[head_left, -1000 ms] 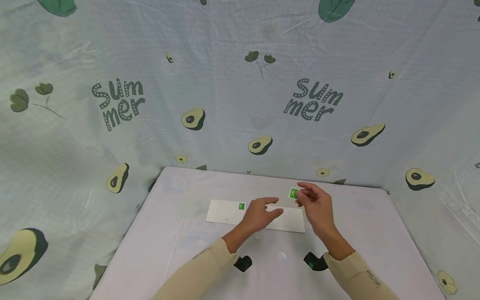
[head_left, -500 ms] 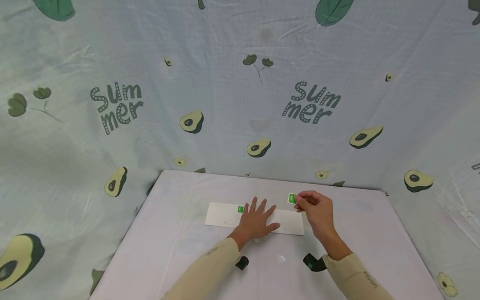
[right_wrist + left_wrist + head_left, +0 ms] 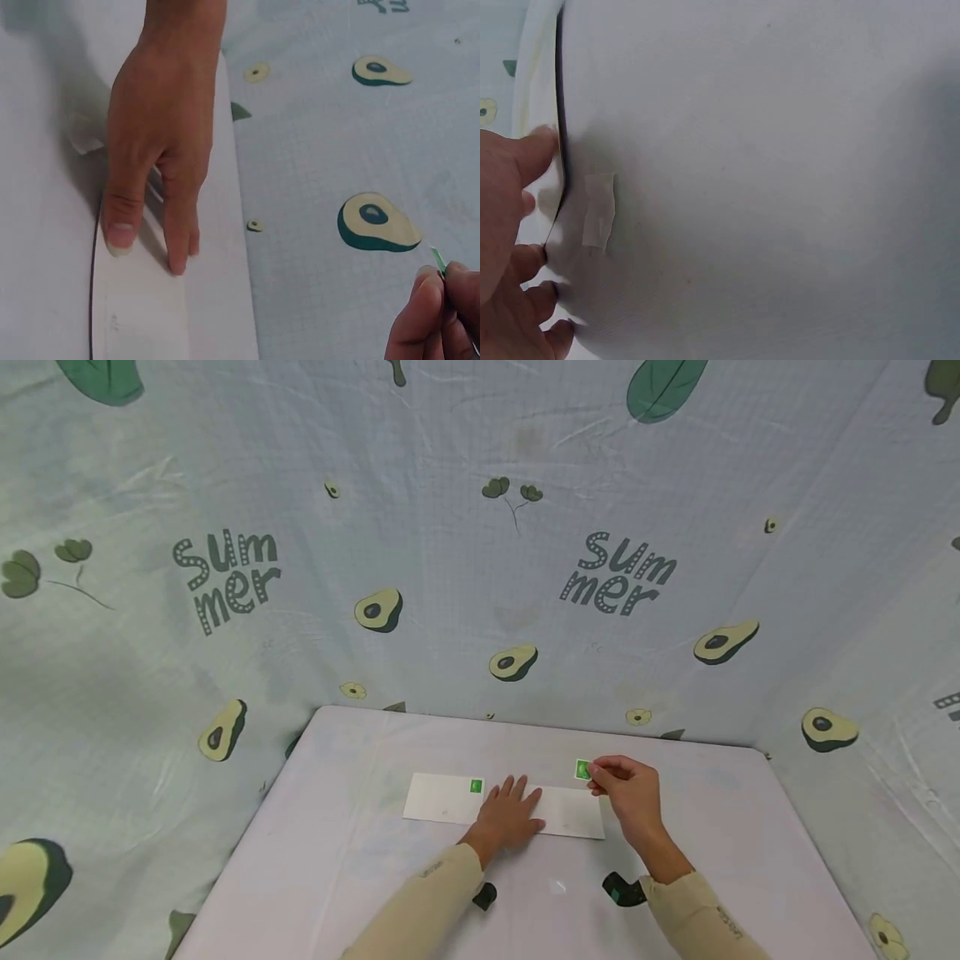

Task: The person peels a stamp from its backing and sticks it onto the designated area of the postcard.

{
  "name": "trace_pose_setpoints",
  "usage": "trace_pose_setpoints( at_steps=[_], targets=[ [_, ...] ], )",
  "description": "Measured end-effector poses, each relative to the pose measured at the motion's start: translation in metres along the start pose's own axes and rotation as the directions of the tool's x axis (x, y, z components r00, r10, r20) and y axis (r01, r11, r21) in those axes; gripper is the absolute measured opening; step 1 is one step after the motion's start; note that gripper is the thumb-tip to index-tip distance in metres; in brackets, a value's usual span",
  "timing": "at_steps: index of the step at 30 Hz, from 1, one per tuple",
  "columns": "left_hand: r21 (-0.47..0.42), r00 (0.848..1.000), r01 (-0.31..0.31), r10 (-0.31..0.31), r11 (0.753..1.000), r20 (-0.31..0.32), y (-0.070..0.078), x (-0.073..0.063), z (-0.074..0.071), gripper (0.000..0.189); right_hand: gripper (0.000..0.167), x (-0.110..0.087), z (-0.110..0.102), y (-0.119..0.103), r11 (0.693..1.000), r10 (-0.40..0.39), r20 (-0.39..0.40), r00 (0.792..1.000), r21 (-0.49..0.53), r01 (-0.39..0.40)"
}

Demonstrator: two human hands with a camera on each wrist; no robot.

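Note:
Two white envelopes lie side by side on the table. The left envelope [image 3: 438, 799] has a green stamp [image 3: 476, 786] at its upper right corner. My left hand [image 3: 508, 818] lies with fingers spread over the left end of the right envelope [image 3: 573, 814], hiding that end. In the right wrist view, the left hand's [image 3: 161, 142] thumb and fingertips rest on the envelope [image 3: 142, 315]. Above the right envelope's upper right corner, my right hand [image 3: 630, 793] pinches another green stamp [image 3: 582, 769] with a white border. Only its thin edge shows in the right wrist view.
A small translucent strip [image 3: 598, 211] lies on the white table [image 3: 360, 877] near the left hand. Black devices sit by both wrists, the right device [image 3: 622, 890] more plainly seen. A printed cloth [image 3: 450, 527] with avocados hangs behind the table.
My left hand has gone from hovering with bent fingers to lying spread on the right envelope. The right hand keeps its pinch on the stamp and has shifted little. The head view has tilted slightly up.

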State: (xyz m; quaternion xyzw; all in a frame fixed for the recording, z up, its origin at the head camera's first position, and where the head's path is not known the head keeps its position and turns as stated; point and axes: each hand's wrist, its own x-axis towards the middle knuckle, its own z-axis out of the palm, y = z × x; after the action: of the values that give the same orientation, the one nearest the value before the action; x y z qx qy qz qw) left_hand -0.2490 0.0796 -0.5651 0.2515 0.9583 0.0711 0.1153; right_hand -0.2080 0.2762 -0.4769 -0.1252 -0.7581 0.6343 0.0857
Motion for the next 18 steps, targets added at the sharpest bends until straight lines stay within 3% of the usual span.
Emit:
trace_pose_setpoints(
  at_steps=[6, 18],
  targets=[
    [0.073, 1.0, -0.017, 0.019, 0.997, -0.015, -0.001, -0.002, 0.001, 0.063, 0.023, 0.007, -0.003, 0.013, 0.998, 0.04, -0.008, 0.999, -0.055, -0.041],
    [0.058, 1.0, -0.013, 0.015, 0.998, -0.019, -0.002, 0.0, 0.003, 0.063, 0.022, 0.02, -0.008, 0.033, 0.985, 0.11, -0.02, 0.994, -0.134, -0.112]
  ],
)
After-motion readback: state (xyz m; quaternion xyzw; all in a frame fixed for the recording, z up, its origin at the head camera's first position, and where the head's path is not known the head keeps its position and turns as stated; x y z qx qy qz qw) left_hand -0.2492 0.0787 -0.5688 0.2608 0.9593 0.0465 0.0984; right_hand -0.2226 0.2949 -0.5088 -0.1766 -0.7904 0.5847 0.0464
